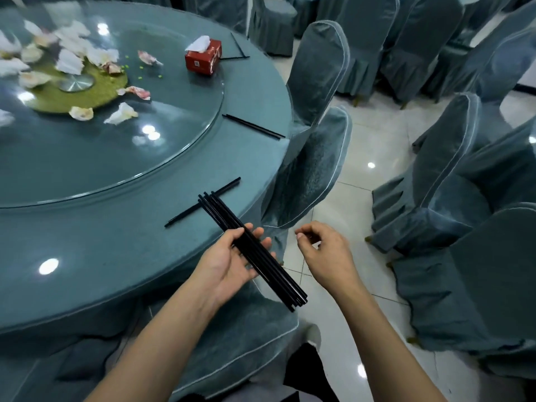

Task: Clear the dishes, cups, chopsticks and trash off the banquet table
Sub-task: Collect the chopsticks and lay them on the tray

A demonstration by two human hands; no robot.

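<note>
My left hand (232, 262) holds a bundle of several black chopsticks (275, 274) at the table's near right edge, thumb over them, fingers beneath. My right hand (322, 250) hovers just right of the bundle, fingers loosely curled, holding nothing. A loose pair of black chopsticks (185, 212) lies on the round teal table (101, 256) partly under the bundle's far end. Another pair (253, 126) lies at the right rim, and a further pair (239, 47) lies crossed at the far rim. Crumpled napkins and scraps (72, 62) litter the glass turntable (162, 134).
A red tissue box (203, 58) stands on the turntable's far right. Teal-covered chairs (313, 158) press against the table's right side, one (232, 343) right below my arms. More covered chairs (452, 227) crowd the tiled floor (362, 158) to the right.
</note>
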